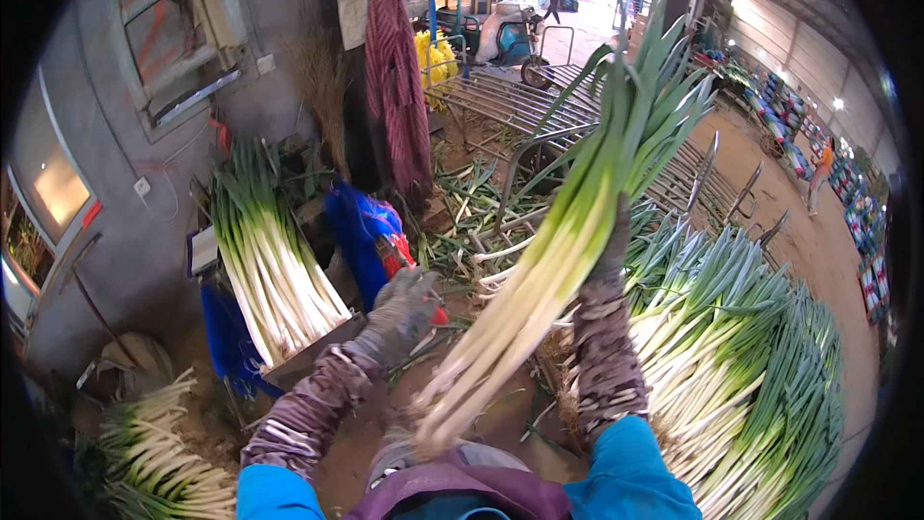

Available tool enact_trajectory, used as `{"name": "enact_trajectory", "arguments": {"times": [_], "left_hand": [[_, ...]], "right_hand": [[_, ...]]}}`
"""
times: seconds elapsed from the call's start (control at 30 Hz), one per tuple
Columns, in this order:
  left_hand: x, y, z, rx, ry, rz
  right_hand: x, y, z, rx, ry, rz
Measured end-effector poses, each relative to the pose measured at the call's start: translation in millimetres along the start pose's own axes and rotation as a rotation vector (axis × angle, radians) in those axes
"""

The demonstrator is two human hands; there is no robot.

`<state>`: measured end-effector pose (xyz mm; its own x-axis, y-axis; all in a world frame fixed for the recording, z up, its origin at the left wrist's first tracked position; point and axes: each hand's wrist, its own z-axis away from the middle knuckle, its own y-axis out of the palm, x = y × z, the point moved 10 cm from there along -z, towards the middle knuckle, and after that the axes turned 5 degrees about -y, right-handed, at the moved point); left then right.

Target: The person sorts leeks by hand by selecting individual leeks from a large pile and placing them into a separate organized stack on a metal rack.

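A bunch of long green onions [568, 260] slants across the middle, green leaves up and away, white root ends toward my body. My gloved right hand [612, 243] grips it from the right side, its fingers partly hidden behind the stalks. To the left, my gloved left hand [402, 313] is apart from the bunch, its fingers curled together beside a hank of red and blue ties [390, 241]. Whatever those fingers hold is hidden. Left of that hand, another bunch of green onions [284, 279] rests on a metal stand [318, 349].
A large pile of green onions [722, 356] lies at the right. Smaller onions [164, 453] are heaped at the lower left. Metal racks [515, 101] stand ahead, with a blue three-wheeler [515, 39] beyond. Loose leaves litter the floor. Distant people [821, 173] are at the right and in the doorway.
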<state>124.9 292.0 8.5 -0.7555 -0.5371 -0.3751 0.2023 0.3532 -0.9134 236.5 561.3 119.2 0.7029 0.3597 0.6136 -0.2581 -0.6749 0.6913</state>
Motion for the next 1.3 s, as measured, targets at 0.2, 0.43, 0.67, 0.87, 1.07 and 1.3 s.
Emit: {"name": "enact_trajectory", "arguments": {"times": [0.2, 0.43, 0.67, 0.87, 1.07, 1.3], "left_hand": [[99.5, -30.6, 86.5, 0.083, 0.204, -0.175], [274.6, -46.8, 123.0, 0.242, -0.273, -0.056], [354.6, -61.2, 61.5, 0.308, -0.194, -0.117], [394.1, -27.3, -29.9, 0.489, 0.094, -0.316], [476.3, 30.5, -116.4, 0.739, 0.19, -0.577], [558.4, 34.3, -185.7, 0.942, 0.092, -0.693]], "right_hand": [[85.6, -73.5, -58.9, 0.055, -0.184, 0.333], [-8.6, 9.4, -16.2, 0.059, 0.24, 0.198], [-131.4, 40.7, 24.9, -0.026, 0.403, 0.12], [-216.0, 36.0, 46.0, -0.272, 0.502, 0.209], [-284.3, 2.5, 43.4, -0.439, 0.608, 0.181], [-378.3, 3.2, -12.8, -0.363, 0.753, 0.127]]}}
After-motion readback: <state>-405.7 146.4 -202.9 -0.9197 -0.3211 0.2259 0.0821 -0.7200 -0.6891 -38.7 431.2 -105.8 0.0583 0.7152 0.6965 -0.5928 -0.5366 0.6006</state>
